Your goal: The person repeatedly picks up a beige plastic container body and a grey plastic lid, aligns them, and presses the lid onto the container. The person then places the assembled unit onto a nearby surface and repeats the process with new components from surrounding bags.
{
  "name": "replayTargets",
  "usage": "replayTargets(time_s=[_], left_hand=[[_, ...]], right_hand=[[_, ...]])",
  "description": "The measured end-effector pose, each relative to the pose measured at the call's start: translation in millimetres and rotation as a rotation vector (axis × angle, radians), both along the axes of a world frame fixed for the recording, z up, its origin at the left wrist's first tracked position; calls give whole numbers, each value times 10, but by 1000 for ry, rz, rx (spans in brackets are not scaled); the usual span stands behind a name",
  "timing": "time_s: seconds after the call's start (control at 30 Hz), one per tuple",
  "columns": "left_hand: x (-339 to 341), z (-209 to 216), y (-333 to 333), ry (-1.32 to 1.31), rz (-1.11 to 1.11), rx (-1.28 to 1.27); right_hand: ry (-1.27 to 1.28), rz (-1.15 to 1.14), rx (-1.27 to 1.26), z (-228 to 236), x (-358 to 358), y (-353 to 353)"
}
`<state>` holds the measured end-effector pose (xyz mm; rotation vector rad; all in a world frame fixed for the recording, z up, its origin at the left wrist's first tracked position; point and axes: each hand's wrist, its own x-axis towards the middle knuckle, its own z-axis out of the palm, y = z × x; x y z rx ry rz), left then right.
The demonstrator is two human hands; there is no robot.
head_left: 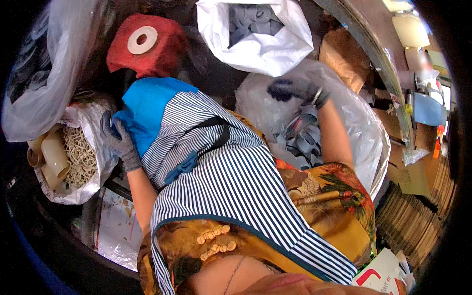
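Observation:
My left hand (119, 142), in a grey knitted glove, lies against the blue lap panel of the striped apron (216, 172). Its fingers look stretched and slightly apart, and nothing shows in them. Beside it stands a white sack (96, 132) of small beige pieces. My right hand (297, 91), in a grey glove with dark fingertips, hovers over a large clear plastic bag (364, 128). Its fingers are curled together and a little blurred; whatever they may hold cannot be made out. Grey curved plastic parts (305, 142) lie in that bag, below the right wrist.
Ahead is a red block-shaped thing (167, 46) bearing a pale ring (142, 40). A white sack (285, 54) of grey rings stands at the far middle. Another clear bag (73, 73) is at far left. Stacked cardboard (408, 221) stands at the right.

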<state>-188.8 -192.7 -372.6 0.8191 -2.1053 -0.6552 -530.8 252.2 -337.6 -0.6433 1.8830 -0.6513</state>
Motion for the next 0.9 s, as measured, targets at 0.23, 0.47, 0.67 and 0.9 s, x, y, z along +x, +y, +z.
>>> replayTargets(time_s=[0.23, 0.47, 0.67, 0.9], left_hand=[[204, -75, -64, 12, 10, 118], [6, -90, -101, -91, 30, 133], [149, 86, -8, -143, 10, -160], [-309, 896, 889, 5, -573, 631]], right_hand=[[820, -44, 902, -1297, 370, 1541], [601, 92, 1035, -2131, -78, 2092], [671, 441, 462, -913, -30, 439], [1125, 302, -613, 1032, 831, -1701]])
